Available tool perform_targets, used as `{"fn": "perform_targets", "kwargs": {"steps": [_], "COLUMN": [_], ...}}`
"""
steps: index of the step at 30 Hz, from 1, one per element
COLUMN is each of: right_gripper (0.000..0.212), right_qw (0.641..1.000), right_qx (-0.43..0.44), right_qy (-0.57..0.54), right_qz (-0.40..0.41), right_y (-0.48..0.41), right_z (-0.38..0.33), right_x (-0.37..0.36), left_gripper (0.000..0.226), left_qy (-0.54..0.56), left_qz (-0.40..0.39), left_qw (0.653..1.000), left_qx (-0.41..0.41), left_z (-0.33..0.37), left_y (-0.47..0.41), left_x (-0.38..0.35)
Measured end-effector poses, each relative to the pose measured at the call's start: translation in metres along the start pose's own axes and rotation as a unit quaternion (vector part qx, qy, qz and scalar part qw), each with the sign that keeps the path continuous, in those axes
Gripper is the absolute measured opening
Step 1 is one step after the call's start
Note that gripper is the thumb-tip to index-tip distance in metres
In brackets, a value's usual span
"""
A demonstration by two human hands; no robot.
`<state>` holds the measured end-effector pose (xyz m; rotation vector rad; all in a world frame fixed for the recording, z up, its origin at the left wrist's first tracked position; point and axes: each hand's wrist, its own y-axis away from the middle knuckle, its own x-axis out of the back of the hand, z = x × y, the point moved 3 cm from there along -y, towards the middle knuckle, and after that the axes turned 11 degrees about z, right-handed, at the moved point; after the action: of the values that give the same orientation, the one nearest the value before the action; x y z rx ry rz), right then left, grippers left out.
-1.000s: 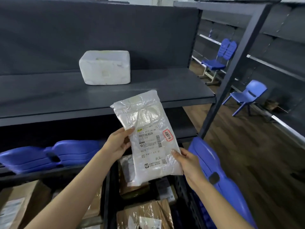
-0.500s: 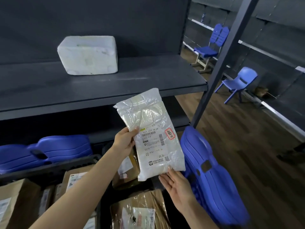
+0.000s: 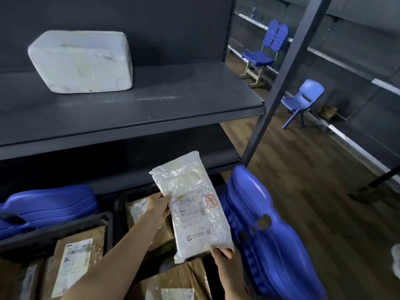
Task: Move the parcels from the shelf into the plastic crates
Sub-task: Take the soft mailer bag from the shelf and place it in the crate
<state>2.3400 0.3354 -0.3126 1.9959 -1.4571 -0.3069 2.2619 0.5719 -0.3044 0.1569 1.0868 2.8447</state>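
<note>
Both hands hold the white parcel (image 3: 192, 204): left hand (image 3: 159, 206) mid-edge, right hand (image 3: 223, 256) beneath.

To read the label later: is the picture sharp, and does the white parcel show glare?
Head view: motion blur softens the label print on the white parcel; its crinkled plastic wrap gives faint glare; shelf edges slant from wide-angle distortion; lighting dim, bluish.

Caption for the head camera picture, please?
Left hand and right hand hold a white parcel over the crates.

dim bluish light; soft motion blur throughout; wide-angle bending at edges; deep shadow under shelf (image 3: 129, 118).
</note>
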Motion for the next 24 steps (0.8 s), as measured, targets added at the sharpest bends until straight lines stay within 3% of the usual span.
{"fn": "perform_targets", "kwargs": {"steps": [2,4,6,8,10,14,17,20,24], "right_gripper": [0.079,0.088,0.081,0.076,0.076,0.068,0.072,0.083,0.092], "right_qw": [0.996,0.959,0.869,0.787,0.724,0.631,0.619,0.600,0.565], "right_qx": [0.075,0.233,0.401,0.481,0.501,0.554,0.533,0.536,0.490], "right_qy": [0.034,0.151,0.288,0.381,0.451,0.517,0.541,0.567,0.644], "right_qz": [0.024,0.055,0.043,-0.062,-0.145,-0.165,-0.199,-0.178,-0.161], "right_y": [-0.006,-0.014,-0.023,-0.025,-0.026,-0.029,-0.033,-0.043,-0.050], "right_z": [-0.002,-0.007,-0.008,-0.011,-0.013,-0.017,-0.017,-0.013,-0.005], "right_x": [0.003,0.004,0.001,-0.015,-0.032,-0.060,-0.076,-0.087,-0.091], "left_gripper": [0.009,0.012,0.017,0.020,0.022,0.014,0.016,0.021,0.026], "left_qy": [-0.008,-0.021,-0.019,-0.002,-0.011,-0.065,-0.137,-0.241,-0.363], "left_qz": [0.020,0.030,0.036,0.037,0.041,0.066,0.089,0.094,0.065], "left_qw": [1.000,0.999,0.999,0.998,0.997,0.994,0.986,0.964,0.924], "left_qx": [0.005,0.013,0.032,0.055,0.060,0.062,0.015,-0.059,-0.098], "left_z": [-0.008,-0.019,-0.032,-0.041,-0.047,-0.057,-0.062,-0.059,-0.047], "left_y": [-0.010,-0.018,-0.028,-0.035,-0.044,-0.058,-0.059,-0.055,-0.053], "left_x": [-0.001,0.001,0.006,0.009,0.007,-0.001,-0.006,-0.011,-0.015]}}
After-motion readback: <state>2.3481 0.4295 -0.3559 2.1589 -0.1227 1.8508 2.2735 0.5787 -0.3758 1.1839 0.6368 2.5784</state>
